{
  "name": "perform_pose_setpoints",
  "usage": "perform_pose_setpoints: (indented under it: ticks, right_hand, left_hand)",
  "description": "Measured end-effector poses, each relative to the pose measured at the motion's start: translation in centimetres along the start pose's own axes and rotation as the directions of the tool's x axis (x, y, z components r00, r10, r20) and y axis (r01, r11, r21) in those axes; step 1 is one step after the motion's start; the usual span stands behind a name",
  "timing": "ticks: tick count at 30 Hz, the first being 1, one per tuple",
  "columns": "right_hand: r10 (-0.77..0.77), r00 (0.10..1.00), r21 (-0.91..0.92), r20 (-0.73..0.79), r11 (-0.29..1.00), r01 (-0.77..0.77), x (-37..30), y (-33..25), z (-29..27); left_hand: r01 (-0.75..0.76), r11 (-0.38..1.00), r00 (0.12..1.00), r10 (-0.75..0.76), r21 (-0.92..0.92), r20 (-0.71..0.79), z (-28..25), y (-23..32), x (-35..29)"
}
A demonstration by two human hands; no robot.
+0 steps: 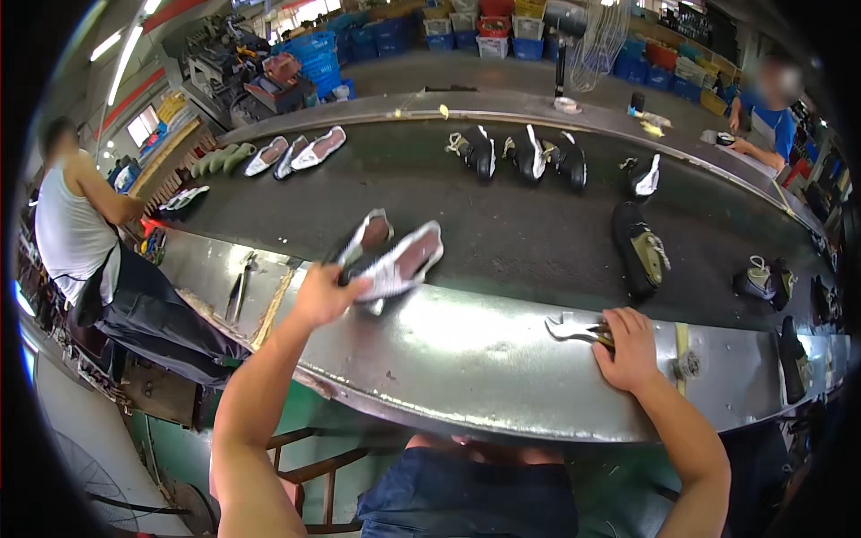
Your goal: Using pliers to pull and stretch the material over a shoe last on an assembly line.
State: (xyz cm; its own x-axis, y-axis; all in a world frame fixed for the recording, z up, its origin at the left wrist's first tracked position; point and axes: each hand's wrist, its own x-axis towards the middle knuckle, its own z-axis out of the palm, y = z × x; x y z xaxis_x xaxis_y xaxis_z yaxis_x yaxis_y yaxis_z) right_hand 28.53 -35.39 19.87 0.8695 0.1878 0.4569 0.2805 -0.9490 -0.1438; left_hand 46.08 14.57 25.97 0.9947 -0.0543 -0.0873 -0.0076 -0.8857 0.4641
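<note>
My left hand (325, 294) is closed on the near end of a white shoe upper (395, 276) with a reddish-brown sole side facing up. A second such upper (375, 231) lies just behind it, partly hidden; I cannot tell whether my fingers touch it too. Both are slightly blurred, at the border of the dark belt (529, 238) and the metal ledge (430, 345). On the ledge to the right, my right hand (630, 350) is wrapped round the handles of metal pincers (574, 330), whose curved jaws point left. The palm hides most of the handles.
Several dark shoes with olive parts stand along the belt, one large shoe (640, 251) near my right hand. More uppers (318, 148) lie far left. Another tool (239, 289) rests on the left ledge. One person (81, 211) stands left; another (767, 117) works far right.
</note>
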Motion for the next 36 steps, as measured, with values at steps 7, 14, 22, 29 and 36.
perform_pose_setpoints:
  ticks: [7, 14, 22, 29, 36]
  right_hand:
    - [0.249, 0.969, -0.092, 0.004, 0.965, -0.247, -3.5, -2.4, 0.2]
    - [0.222, 0.975, 0.007, -0.002, 0.975, -0.222, -14.4, -9.3, -5.4]
    - [0.339, 0.423, 0.495, 0.84, -0.165, -0.853, -33.5, -21.1, -6.1]
    - [0.303, 0.459, 0.539, 0.835, -0.28, -0.795, -38.7, -23.8, -5.5]
    - [0.272, 0.699, 0.645, 0.661, 0.271, -0.715, -33.7, -23.8, -5.8]
  left_hand:
    - [-0.123, 0.992, 0.988, 0.12, -0.025, -0.1, 1.4, -1.2, -18.1]
    - [-0.387, 0.824, 0.817, 0.515, 0.414, -0.26, 5.5, 1.1, -17.4]
    - [-0.16, 0.935, 0.982, 0.118, 0.318, 0.148, 5.0, 10.9, -4.6]
    - [-0.238, 0.971, 0.955, 0.232, 0.013, 0.185, 5.3, 8.4, -6.5]
    - [-0.321, 0.488, 0.866, 0.497, -0.811, -0.043, 13.6, 4.5, -28.7]
